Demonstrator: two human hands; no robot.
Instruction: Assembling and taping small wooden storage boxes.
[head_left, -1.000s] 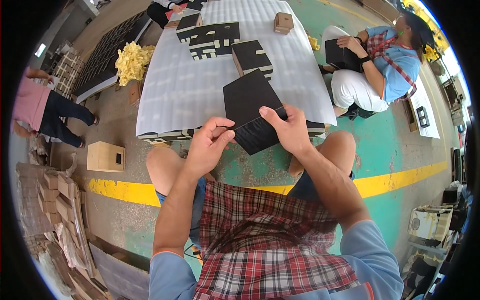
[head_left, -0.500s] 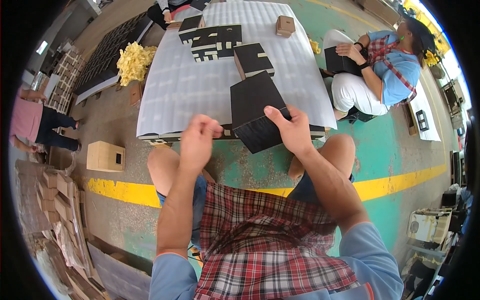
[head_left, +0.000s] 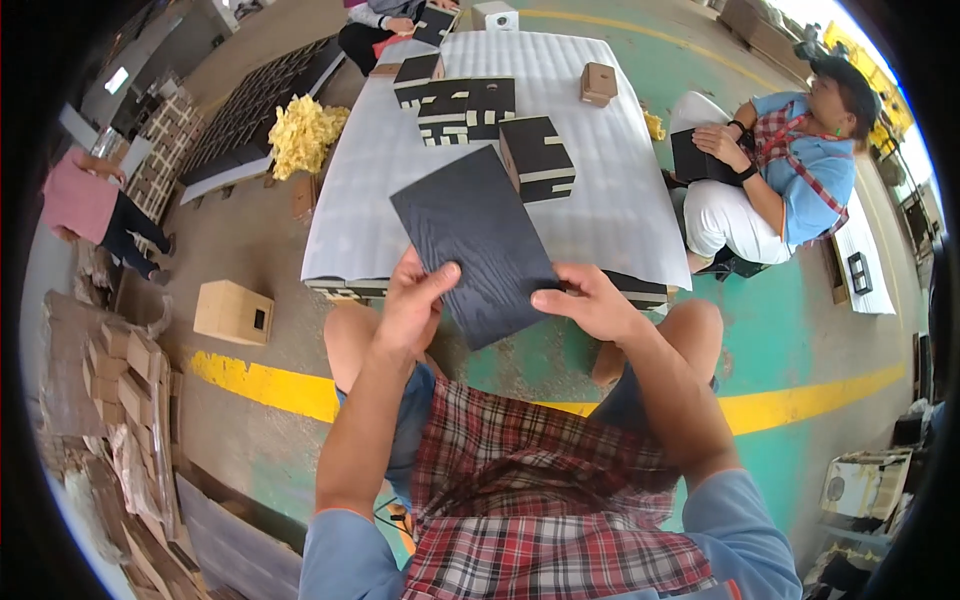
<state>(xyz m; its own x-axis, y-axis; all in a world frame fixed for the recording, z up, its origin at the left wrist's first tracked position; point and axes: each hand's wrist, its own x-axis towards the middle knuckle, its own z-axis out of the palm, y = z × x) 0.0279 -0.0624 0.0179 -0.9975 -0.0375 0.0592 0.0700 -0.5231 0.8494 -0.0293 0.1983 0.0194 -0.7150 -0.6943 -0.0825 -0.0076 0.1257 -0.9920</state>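
Both my hands hold a black box above my knees, its broad, streaked dark face tilted up. My left hand is closed on its lower left edge, thumb lying on the face. On the lower right edge, my right hand grips it, thumb pressed near the corner and fingers hidden behind. Just beyond, a black box with a brown side and pale strips sits on the white-covered table. Farther back stand several more black boxes with pale strips.
A small brown box stands at the table's far right. To the right sits a co-worker holding a dark box; another person works at the far end. On the left are yellow scraps and a wooden box on the floor.
My left hand, free before, now grips the box too. The box has turned so its broad streaked face is toward me. The view has shifted slightly.
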